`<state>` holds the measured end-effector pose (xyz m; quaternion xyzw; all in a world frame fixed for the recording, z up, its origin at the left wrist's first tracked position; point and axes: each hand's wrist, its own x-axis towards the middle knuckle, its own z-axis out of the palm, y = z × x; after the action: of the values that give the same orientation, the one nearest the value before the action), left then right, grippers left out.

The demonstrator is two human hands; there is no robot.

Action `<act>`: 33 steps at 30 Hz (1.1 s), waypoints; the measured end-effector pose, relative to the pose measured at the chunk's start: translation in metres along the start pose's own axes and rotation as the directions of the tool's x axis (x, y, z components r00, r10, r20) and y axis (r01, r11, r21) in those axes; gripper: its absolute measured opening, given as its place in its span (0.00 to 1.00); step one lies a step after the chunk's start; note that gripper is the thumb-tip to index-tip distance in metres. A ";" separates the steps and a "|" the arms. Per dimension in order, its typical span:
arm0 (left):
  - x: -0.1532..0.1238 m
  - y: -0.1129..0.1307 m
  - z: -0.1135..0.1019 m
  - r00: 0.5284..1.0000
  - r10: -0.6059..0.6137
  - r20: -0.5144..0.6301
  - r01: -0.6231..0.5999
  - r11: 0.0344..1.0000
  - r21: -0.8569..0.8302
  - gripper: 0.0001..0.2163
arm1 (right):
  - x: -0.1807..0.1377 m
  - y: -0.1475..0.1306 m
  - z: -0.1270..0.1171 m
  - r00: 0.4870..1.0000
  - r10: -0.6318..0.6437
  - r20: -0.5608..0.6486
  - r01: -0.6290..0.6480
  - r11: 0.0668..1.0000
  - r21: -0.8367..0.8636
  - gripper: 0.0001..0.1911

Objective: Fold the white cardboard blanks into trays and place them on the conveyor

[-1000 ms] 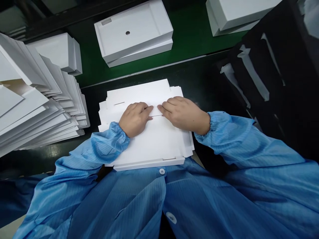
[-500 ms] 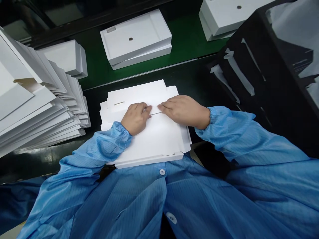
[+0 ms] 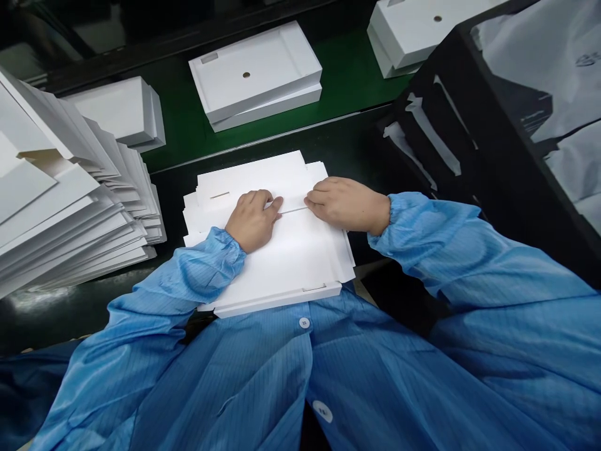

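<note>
A flat white cardboard box blank [image 3: 291, 269] lies in front of me, its near edge against my blue coat. More white edges show under it at the sides, and a crease runs across its middle. My left hand [image 3: 253, 219] rests on the blank left of centre, fingers curled and thumb against the crease. On the right, my right hand [image 3: 350, 203] pinches the card along the same crease, its fingers pressed together. A short gap separates the two hands. The fingertips' undersides are hidden.
A tall stack of white folded cardboard [image 3: 94, 207] stands at the left. White box trays [image 3: 263, 75] sit on the green surface [image 3: 181, 131] behind, with others at far left and far right. A black slotted box [image 3: 483, 144] holding whitish wrapped things takes up the right.
My right hand has slid slightly right along the crease, widening the gap between my hands. My left hand stays about where it was on the blank. The view has shifted a little.
</note>
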<state>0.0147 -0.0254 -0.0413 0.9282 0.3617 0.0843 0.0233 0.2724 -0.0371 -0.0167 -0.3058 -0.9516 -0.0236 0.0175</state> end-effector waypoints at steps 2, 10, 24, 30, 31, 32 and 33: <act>-0.001 -0.002 0.002 1.000 0.011 -0.010 -0.011 1.000 -0.004 0.17 | 0.000 0.000 0.000 1.000 -0.007 0.007 0.007 1.000 -0.007 0.16; -0.003 -0.005 0.006 0.999 0.014 -0.045 -0.015 0.999 -0.037 0.17 | -0.007 0.002 0.003 0.996 0.086 -0.022 -0.086 0.996 0.040 0.17; -0.003 -0.003 0.005 0.998 -0.017 -0.059 0.013 0.998 -0.059 0.17 | -0.002 0.013 0.002 0.999 0.046 0.022 -0.048 0.994 0.095 0.19; -0.002 -0.005 0.006 0.998 -0.018 -0.066 0.014 0.998 -0.066 0.16 | -0.005 0.010 0.005 0.998 0.066 -0.010 -0.064 0.990 0.127 0.19; -0.002 -0.005 0.006 0.997 -0.019 -0.069 0.014 0.998 -0.067 0.16 | -0.005 0.008 0.004 0.997 0.079 -0.002 -0.078 0.989 0.123 0.19; -0.002 -0.005 0.006 0.997 -0.022 -0.073 0.017 0.998 -0.066 0.16 | -0.004 0.006 0.002 0.995 0.097 0.003 -0.097 0.989 0.116 0.19; -0.002 -0.004 0.005 0.997 -0.027 -0.077 0.022 0.998 -0.066 0.16 | -0.002 0.002 0.000 0.993 0.118 0.000 -0.117 0.987 0.109 0.18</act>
<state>0.0112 -0.0235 -0.0471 0.9184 0.3708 0.1317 0.0405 0.2753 -0.0364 -0.0170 -0.3599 -0.9317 0.0284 0.0385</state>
